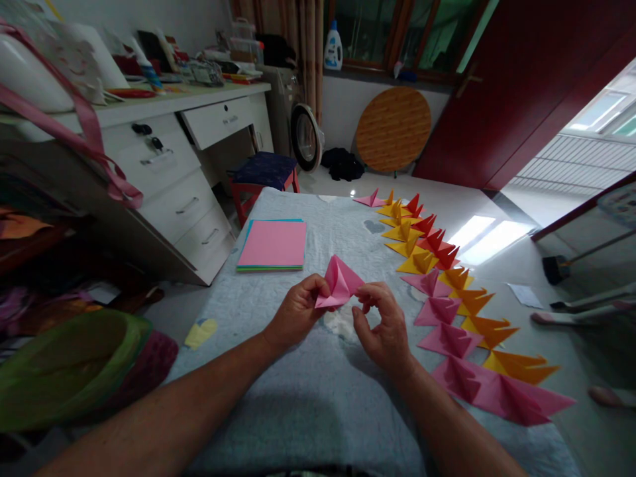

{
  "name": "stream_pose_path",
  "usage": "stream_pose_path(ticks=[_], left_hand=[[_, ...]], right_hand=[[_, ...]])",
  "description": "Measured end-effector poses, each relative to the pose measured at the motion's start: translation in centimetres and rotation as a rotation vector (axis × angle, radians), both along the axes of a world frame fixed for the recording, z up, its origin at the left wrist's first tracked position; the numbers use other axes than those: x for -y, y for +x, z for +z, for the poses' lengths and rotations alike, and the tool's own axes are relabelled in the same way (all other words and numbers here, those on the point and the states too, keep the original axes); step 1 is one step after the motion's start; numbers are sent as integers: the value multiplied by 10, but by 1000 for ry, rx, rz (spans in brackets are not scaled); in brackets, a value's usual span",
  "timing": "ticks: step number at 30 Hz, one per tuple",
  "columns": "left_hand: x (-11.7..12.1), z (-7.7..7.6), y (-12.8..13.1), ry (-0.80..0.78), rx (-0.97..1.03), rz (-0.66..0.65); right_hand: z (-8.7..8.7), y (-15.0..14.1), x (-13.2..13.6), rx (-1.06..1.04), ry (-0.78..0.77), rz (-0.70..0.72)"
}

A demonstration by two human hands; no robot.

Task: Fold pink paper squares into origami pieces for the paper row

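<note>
1. Above the pale blue patterned cloth (293, 404) covering a table, a half-folded piece of glossy pink paper (340, 286) is held up near the middle, its top drawn to a point.
2. The left hand (297, 310) pinches the paper's left edge between thumb and fingers.
3. The right hand (383, 326) has its fingers curled at the paper's right corner, the thumb standing apart below; whether those fingers grip the corner, I cannot tell.
4. Beyond the left hand lies a neat stack of square paper sheets (273, 244), pink on top, with blue and green edges showing.
5. Along the table's right side run folded paper figures with pointed tips: pink ones (451, 340) nearest, orange ones (489, 330) outside them, yellow ones (403, 232) and red ones (437, 242) farther off.
6. Past the far left corner stands a red-legged stool with a dark blue top (263, 169).
</note>
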State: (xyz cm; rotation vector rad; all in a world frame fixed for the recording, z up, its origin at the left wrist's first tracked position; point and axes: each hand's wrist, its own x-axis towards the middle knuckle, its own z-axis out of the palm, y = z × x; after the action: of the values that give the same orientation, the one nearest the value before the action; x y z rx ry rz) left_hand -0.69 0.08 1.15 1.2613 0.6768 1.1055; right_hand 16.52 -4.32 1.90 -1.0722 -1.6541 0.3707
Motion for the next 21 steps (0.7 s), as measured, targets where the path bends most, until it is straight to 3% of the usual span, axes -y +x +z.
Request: stream_pose_path(ticks=[12,21], left_hand=[[1,-3,0,-24,-89,-68],[4,-5,0,134,-244,-56]], right_hand=[[-2,0,-2,42,-36,3],[-1,1,-4,29,-83,29]])
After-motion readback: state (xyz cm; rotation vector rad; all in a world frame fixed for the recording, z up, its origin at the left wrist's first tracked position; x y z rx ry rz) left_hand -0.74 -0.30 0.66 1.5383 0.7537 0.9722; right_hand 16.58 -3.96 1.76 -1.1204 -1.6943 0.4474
